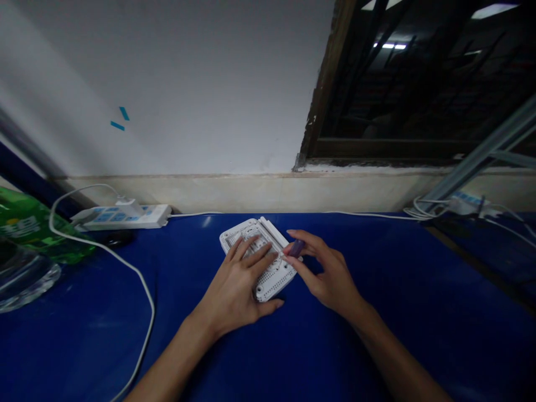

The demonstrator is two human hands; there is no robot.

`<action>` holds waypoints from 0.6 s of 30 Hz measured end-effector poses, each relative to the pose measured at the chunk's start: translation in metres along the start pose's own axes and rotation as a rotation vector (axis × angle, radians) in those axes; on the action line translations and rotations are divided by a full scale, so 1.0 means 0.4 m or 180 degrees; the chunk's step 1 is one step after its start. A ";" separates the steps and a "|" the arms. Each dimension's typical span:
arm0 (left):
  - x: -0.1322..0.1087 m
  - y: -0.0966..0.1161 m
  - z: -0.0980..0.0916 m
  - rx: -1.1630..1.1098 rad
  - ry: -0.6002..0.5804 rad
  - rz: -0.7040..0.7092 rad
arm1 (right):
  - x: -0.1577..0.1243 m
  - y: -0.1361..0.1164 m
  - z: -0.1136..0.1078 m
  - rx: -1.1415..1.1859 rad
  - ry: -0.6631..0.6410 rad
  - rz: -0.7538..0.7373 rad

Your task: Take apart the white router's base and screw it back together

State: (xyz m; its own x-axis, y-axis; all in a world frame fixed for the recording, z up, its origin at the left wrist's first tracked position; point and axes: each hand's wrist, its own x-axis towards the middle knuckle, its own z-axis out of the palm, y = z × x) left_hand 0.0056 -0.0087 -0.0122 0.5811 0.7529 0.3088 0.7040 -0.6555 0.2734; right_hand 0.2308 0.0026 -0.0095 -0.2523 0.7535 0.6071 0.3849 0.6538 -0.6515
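Observation:
A white plastic device (273, 283) with rows of small vent holes lies on the blue tabletop. My left hand (234, 279) rests on top of it with fingers spread, pinning it down and hiding its middle. My right hand (324, 268) pinches a small purple plastic piece (296, 248) between thumb and fingertips. That piece sits at the device's right edge, where a raised white ridge runs along the casing. Whether it touches the device, I cannot tell.
A white power strip (125, 216) and a white cable (125, 268) lie to the left. Beyond them are a green-labelled bottle (29, 229) and a glass dish (20, 276). Another power strip (469, 204) and a metal frame (481, 151) stand right, below a dark window (419, 84).

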 end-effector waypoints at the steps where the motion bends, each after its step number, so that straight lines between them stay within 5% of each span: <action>1: -0.001 -0.002 -0.003 0.0087 0.0063 -0.0048 | 0.000 0.003 0.003 -0.0049 0.0011 -0.0037; 11: -0.008 -0.031 -0.018 -0.0057 -0.0119 0.0058 | 0.022 -0.041 -0.006 -0.0337 -0.0029 -0.0225; 18: -0.001 -0.010 -0.015 -0.0170 -0.0183 0.0198 | 0.026 -0.052 -0.004 -0.0301 0.0359 -0.0304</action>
State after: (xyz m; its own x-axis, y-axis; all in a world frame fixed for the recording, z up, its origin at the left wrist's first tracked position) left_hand -0.0001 -0.0068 -0.0081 0.6466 0.7117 0.2745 0.6439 -0.7022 0.3039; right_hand 0.2214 -0.0035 0.0110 -0.1924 0.6723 0.7148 0.4472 0.7084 -0.5460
